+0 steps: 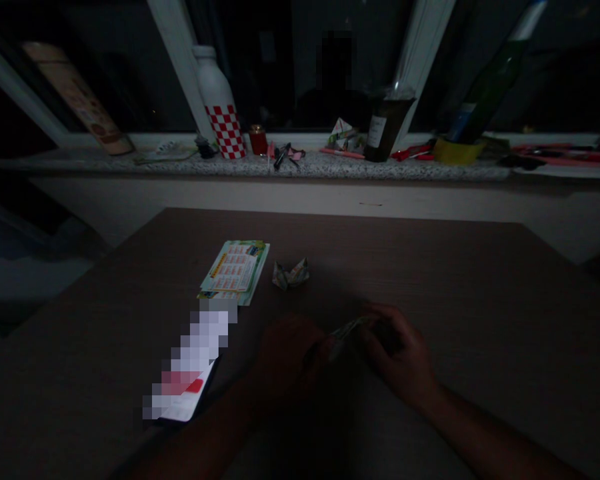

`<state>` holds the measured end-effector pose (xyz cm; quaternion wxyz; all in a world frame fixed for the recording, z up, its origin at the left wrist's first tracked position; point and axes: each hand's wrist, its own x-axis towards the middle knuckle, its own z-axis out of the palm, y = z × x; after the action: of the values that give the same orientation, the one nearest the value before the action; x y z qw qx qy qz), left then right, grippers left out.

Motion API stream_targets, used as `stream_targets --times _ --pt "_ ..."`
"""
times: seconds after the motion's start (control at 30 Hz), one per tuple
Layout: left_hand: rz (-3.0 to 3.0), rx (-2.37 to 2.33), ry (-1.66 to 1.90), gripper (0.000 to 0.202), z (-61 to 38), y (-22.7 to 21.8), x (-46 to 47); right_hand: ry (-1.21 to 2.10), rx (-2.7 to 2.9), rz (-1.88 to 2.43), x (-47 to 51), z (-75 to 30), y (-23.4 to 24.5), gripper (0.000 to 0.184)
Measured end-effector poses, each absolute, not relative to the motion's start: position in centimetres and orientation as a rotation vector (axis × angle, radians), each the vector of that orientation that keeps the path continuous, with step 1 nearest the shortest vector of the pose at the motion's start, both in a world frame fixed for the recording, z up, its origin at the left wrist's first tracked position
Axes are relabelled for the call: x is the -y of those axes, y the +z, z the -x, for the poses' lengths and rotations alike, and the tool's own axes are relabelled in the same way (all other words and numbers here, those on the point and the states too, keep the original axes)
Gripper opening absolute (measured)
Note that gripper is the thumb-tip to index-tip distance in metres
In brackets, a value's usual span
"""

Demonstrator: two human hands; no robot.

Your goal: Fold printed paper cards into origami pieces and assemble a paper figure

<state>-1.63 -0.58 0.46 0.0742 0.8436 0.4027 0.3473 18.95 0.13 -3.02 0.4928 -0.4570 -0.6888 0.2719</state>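
Observation:
Between my two hands, over the front middle of the table, is a small folded piece of printed paper [349, 328]. My left hand [293, 353] pinches its left end, though the fingers are dark and partly hidden. On the other end, the thumb and fingers of my right hand [403, 353] are closed. Just beyond my hands sits a folded paper piece [291, 274] with two raised points. Left of it lies a stack of printed calendar cards [235, 268]. A lit phone [183, 403], mostly blurred out, rests beside my left forearm.
The dim brown table [455, 273] reaches a wall below a granite windowsill [310, 169]. On the sill stand a checkered bottle [224, 120], a tall patterned tumbler [80, 100], a dark plastic cup [384, 130], a leaning green bottle [495, 80] in yellow tape [457, 152] and a folded paper shape [344, 135].

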Motion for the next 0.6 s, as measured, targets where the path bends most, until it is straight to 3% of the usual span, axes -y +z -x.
stream_targets --times 0.27,0.47,0.6 --pt "-2.285 -1.191 0.954 0.032 1.3 0.3 0.3 0.823 1.59 1.068 0.2 -18.2 -2.6 0.04" --pt "-2.147 -1.257 0.991 0.023 1.1 0.1 0.3 1.179 1.316 0.993 -0.5 -17.9 -3.1 0.041" --pt "-2.254 -1.229 1.114 0.016 1.2 0.2 0.3 1.049 1.34 1.018 -0.8 -18.0 -3.3 0.042"
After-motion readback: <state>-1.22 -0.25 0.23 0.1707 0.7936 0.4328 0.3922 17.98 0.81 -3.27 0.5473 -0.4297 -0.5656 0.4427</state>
